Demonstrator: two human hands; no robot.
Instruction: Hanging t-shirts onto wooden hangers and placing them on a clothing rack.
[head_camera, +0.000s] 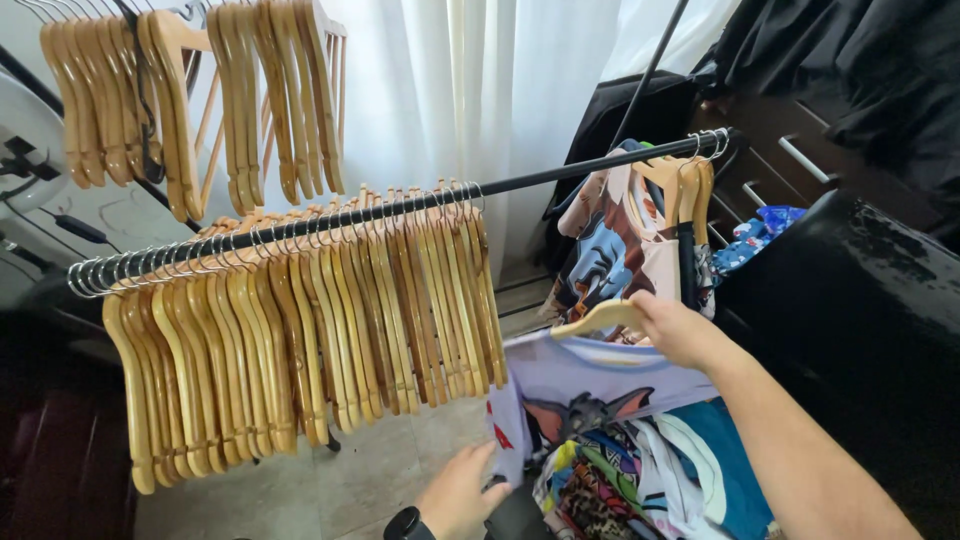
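Both hands' fingers (655, 310) grip shirt (590, 385), hanger (600, 317).

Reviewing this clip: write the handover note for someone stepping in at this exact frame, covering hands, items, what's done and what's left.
Right hand: grips a wooden hanger partly inside the neck of a pale printed T-shirt.
Left hand: holds the shirt's lower left edge.
Rail: many empty wooden hangers on the left; a few printed garments already hung on the right.
Pile of colourful shirts below remains unhung.
Left: seat the hanger fully, hang the shirt, continue the pile.
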